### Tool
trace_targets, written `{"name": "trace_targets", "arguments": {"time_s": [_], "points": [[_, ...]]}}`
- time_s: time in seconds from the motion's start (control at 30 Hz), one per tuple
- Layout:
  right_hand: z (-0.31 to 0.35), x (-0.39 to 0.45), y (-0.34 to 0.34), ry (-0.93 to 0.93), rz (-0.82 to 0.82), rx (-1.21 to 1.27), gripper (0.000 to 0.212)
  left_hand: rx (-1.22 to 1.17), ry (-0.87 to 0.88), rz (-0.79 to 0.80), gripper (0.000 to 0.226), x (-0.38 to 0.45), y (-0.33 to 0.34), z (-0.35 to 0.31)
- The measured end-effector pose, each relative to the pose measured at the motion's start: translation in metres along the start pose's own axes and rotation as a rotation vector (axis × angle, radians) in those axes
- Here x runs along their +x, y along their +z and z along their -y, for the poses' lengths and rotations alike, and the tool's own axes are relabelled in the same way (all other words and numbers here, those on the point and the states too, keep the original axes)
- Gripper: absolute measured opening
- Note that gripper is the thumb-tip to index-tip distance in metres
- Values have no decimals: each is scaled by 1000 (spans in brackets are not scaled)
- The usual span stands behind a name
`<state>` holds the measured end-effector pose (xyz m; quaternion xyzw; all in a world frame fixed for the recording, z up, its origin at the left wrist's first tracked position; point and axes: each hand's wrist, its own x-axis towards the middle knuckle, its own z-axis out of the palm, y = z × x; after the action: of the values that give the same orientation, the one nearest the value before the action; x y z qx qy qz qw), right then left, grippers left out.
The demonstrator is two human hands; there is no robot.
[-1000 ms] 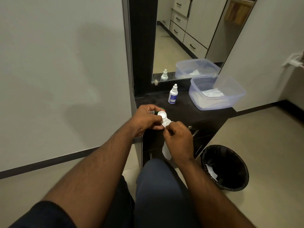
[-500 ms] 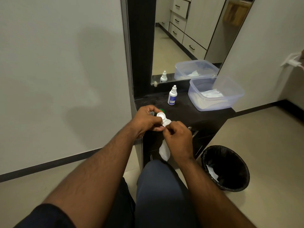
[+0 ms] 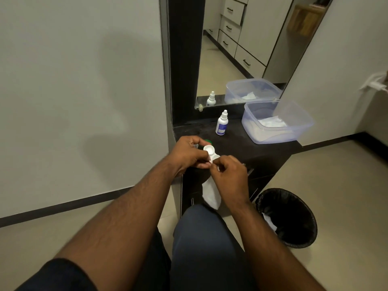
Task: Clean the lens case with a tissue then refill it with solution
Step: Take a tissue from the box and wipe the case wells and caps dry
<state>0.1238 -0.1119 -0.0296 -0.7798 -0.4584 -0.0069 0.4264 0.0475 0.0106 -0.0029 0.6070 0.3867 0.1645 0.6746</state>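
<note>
The cleaning step looks to be in hand. The left hand (image 3: 186,154) holds the white lens case (image 3: 211,153) by its near end, its grip pinched on the case, one open well facing up, just above the front edge of the dark counter (image 3: 268,150). The right hand (image 3: 227,177) has its grip closed on a tissue (image 3: 211,194), fingers bunched at the case's near well; the rest of the tissue hangs down toward the knee. Whether the tissue is pressed into that well cannot be made out behind the fingers.

A green cap (image 3: 207,141) peeks out at 12 o'clock of the case, touching or just behind it. The solution bottle (image 3: 221,125) stands upright on the counter at 1 o'clock, capped, well apart from both hands. A tub (image 3: 294,133) with more tissues sits at 2 o'clock, and a bin (image 3: 287,217) stands on the floor at 4 o'clock.

Next, I judge, the far well needs wiping too, then the tissue goes to the bin and the right hand must free itself to fetch and uncap the bottle.
</note>
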Motion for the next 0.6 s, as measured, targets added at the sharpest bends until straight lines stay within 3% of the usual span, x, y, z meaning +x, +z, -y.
{"name": "trace_targets", "arguments": {"time_s": [0.13,0.3,0.6], "points": [[-6,4,-10,-136,66,-54,4,-10,4,56,34,-1,0,-1],[-5,23,-28,-369,270,-168,14,55,11,131,29,-4,-3,-5],[2,52,-41,-424,541,-273,20,101,11,143,26,-3,-3,-6]]}}
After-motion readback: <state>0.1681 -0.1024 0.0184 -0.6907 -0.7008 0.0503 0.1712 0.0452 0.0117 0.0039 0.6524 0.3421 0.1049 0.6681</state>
